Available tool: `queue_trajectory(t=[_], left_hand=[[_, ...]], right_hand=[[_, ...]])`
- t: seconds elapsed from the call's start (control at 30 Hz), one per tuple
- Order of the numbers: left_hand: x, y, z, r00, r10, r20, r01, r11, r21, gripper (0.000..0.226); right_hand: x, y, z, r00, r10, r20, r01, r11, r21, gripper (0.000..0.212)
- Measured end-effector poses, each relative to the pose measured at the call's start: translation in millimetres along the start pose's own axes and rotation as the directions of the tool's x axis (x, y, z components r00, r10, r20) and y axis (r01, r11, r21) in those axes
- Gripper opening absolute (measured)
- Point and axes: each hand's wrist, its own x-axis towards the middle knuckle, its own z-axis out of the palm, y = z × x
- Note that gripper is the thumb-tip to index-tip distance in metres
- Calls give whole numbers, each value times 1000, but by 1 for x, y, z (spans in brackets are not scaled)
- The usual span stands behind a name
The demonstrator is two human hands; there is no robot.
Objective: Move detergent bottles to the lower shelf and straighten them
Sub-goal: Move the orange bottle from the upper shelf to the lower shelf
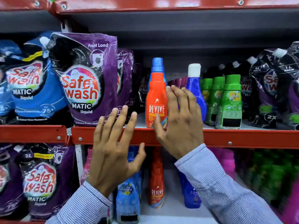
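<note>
Reaching for Revive bottle (pixel 156 101), upright at upper shelf front edge (pixel 242 137). Right hand (pixel 181 120) nearer, fingers spread, thumb crossing label, not yet clamped. Left hand (pixel 113 152) splayed, empty, lower-left.

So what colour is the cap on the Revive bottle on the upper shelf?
Blue, atop the orange-red Revive bottle; the head view shows it clearly.

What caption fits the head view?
Both open hands, left and right, reach toward the orange plastic Revive bottle on the upper shelf.
</note>
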Motion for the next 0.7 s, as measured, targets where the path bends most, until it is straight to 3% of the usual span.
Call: queue_trajectory(t=[0.07, 0.23, 0.43, 0.7], left_hand=[[-17, -23, -6, 999, -14, 49, 12, 999, 35, 73], [-31, -27, 16, 991, 32, 129, -38, 998, 45, 77], [-28, -26, 22, 993, 20, 112, -26, 999, 45, 84], [-35, -26, 30, 997, 5, 77, -7, 1000, 27, 84]], right_hand=[[2, -34, 17, 999, 17, 52, -18, 1000, 18, 74], [12, -42, 28, 985, 149, 88, -144, 988, -56, 92], [24, -39, 29, 980, 185, 73, -192, 976, 107, 90], [10, -41, -22, 947, 228, -226, -126, 912, 390, 84]])
